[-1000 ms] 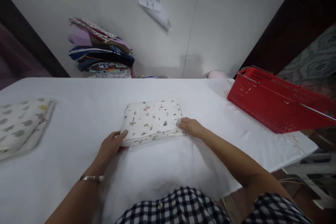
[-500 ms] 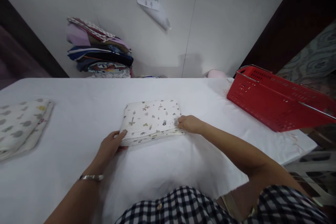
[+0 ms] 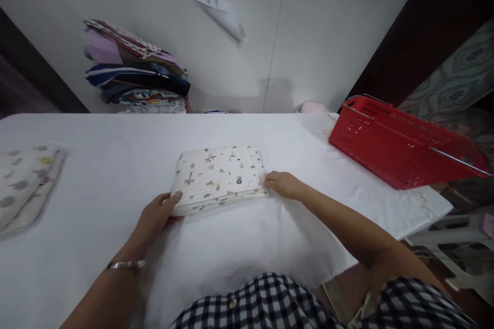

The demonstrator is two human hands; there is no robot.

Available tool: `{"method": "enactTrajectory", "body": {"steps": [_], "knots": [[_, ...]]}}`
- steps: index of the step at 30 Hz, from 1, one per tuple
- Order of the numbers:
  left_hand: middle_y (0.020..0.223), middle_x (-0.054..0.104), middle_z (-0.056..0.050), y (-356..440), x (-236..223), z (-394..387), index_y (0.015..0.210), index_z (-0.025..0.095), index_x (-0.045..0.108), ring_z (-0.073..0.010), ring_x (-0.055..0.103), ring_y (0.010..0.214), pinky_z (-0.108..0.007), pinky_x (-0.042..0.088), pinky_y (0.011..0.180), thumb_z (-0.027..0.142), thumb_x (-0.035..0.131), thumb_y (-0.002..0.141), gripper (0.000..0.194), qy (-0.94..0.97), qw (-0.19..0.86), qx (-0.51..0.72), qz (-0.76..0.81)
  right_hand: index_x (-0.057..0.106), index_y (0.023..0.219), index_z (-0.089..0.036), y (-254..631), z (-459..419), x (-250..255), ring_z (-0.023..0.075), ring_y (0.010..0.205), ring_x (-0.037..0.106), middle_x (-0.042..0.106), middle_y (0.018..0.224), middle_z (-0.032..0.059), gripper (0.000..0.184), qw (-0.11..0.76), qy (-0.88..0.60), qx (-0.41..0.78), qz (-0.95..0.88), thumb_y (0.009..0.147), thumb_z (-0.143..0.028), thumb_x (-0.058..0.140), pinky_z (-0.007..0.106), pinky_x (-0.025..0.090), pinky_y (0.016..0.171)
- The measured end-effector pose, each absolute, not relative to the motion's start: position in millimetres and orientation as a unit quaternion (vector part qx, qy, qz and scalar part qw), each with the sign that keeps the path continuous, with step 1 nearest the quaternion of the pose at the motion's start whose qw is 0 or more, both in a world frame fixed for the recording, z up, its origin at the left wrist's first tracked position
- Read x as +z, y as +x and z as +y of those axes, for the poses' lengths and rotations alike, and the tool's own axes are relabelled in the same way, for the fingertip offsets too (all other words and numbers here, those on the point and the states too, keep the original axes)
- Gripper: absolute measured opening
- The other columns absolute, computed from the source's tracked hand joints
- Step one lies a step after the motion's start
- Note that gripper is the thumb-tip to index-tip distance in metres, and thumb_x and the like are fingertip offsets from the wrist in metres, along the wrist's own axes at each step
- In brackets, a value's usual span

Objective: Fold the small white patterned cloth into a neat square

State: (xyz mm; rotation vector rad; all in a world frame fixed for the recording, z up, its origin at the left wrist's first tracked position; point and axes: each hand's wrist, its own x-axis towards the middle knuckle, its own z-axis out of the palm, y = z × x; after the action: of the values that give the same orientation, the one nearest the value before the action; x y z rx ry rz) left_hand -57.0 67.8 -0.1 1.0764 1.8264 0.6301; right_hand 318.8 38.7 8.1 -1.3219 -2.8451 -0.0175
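Note:
A folded white cloth (image 3: pixel 219 172) printed with small grey, green and reddish figures lies flat on the table in front of me. My left hand (image 3: pixel 162 209) grips its near left corner, thumb on top and fingers tucked beneath. At the right edge is my right hand (image 3: pixel 283 184), its fingers bent together and touching the cloth's side near the front corner; whether they pinch the fabric is hard to see. The layered folds show along the near edge.
Another folded cloth (image 3: pixel 25 185) with grey spots lies at the far left of the white-covered table (image 3: pixel 116 164). A red plastic basket (image 3: pixel 397 144) stands at the right end. Behind the table rises a stack of folded fabrics (image 3: pixel 135 69), below a curling paper note (image 3: pixel 219 7) on the wall.
My right hand has shifted from on top of the cloth's right part to its side edge. The left hand keeps its grip. The whole view has moved slightly.

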Motion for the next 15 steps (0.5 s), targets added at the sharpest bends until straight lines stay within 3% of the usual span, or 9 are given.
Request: {"method": "enactTrajectory", "body": {"steps": [8,15], "knots": [[0.089,0.068,-0.008,-58.3,-1.2,67.6,0.113,0.017,0.058,-0.0182,0.064,0.051,-0.025,0.051,0.045,0.053,0.064,0.063,0.061,0.443,0.447,0.258,0.733,0.062,0.09,-0.017,321.8,42.6,13.0,0.017,0.087,0.051,0.06,0.094,0.0084,0.023,0.005,-0.369,-0.01,-0.929,0.092,-0.02,0.038,0.025,0.037,0.065],[0.086,0.068,-0.008,-58.0,-0.5,67.4,0.114,0.017,0.058,-0.0191,0.064,0.052,-0.026,0.051,0.045,0.056,0.063,0.063,0.064,0.445,0.448,0.249,0.734,0.058,0.086,-0.016,312.3,42.9,15.5,0.0171,0.084,0.05,0.058,0.091,0.0069,0.024,-0.065,-0.379,-0.037,-0.922,0.093,-0.016,0.035,0.025,0.034,0.06]]}}
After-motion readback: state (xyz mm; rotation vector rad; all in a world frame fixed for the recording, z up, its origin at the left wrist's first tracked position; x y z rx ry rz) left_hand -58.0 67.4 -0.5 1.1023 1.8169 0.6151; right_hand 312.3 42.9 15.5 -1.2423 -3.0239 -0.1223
